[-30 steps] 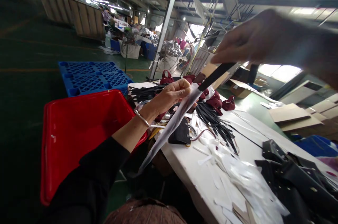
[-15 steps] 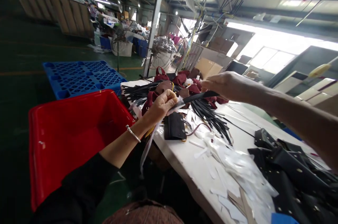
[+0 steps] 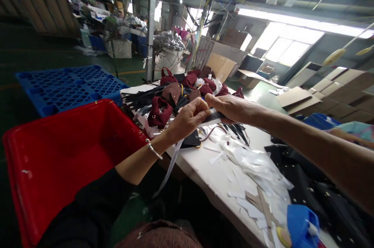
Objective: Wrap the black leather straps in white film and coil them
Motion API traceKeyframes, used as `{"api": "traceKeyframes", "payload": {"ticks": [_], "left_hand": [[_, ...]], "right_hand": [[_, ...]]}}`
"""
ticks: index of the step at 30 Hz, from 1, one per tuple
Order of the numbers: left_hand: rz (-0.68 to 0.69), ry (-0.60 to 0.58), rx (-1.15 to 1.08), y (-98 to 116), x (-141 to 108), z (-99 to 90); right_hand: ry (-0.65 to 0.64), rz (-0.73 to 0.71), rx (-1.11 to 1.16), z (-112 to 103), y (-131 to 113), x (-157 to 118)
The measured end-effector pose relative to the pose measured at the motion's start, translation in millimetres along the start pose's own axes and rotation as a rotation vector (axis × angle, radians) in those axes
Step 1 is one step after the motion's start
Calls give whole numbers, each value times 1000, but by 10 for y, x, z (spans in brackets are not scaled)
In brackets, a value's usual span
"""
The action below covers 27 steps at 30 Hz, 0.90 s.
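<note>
My left hand [image 3: 191, 117], with a silver bracelet at the wrist, pinches a whitish translucent strip [image 3: 172, 164] whose tail hangs past the table edge. Beside it, almost touching, my right hand [image 3: 228, 107] is closed on a dark strap [image 3: 215, 115] with whitish wrap around it. Under and behind the hands lie maroon pouches [image 3: 160, 111], a brown pouch [image 3: 172, 94] and black straps [image 3: 140, 99]. A black case [image 3: 191, 139] sits just below my left hand, partly covered.
A red bin [image 3: 67, 139] stands left of the white table [image 3: 201, 170], with a blue pallet [image 3: 70, 84] behind. Plastic film [image 3: 257, 166], paper scraps, black studded goods [image 3: 315, 185] and a blue object [image 3: 302, 224] lie at the right. A metal post [image 3: 151, 26] rises behind.
My right hand has come in along the strap to beside my left hand. The view has turned right, bringing more of the blue object and the stacked cardboard into sight.
</note>
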<state>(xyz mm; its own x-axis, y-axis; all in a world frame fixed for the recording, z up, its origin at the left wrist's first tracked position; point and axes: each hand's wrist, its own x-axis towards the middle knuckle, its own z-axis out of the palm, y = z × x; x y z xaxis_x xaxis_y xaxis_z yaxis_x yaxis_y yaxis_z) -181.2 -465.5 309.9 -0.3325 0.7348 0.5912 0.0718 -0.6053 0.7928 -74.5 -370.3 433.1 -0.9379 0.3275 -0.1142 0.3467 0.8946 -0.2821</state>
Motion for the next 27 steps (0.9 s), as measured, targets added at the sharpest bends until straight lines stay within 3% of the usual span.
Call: {"api": "traceKeyframes", "payload": {"ticks": [4, 7, 10, 13, 15, 16, 19, 22, 24, 27], "left_hand": [[133, 40, 100, -48, 170, 193], [144, 59, 114, -126, 201, 268], [80, -67, -24, -286, 49, 298], [-103, -304, 4, -469, -216, 337], [-219, -378, 132, -558, -353, 359], [-241, -359, 203, -589, -390, 364], [-170, -239, 383, -644, -372, 346], [-91, -262, 459, -734, -286, 341], [-98, -326, 432, -858, -285, 409], [-180, -336, 247, -1100, -426, 689]], "right_hand": [[49, 21, 397, 211, 77, -52], [12, 99, 667, 275, 149, -137], [38, 165, 800, 209, 273, -262], [122, 170, 893, 110, 475, -401], [35, 160, 924, 109, 653, -513], [-54, 165, 932, 141, 747, -579], [-324, 255, 957, 357, 1002, -819], [-475, 334, 1059, 615, 1153, -1075], [-486, 286, 1187, 726, 1179, -1206], [-308, 131, 1394, 802, 1141, -1276]]}}
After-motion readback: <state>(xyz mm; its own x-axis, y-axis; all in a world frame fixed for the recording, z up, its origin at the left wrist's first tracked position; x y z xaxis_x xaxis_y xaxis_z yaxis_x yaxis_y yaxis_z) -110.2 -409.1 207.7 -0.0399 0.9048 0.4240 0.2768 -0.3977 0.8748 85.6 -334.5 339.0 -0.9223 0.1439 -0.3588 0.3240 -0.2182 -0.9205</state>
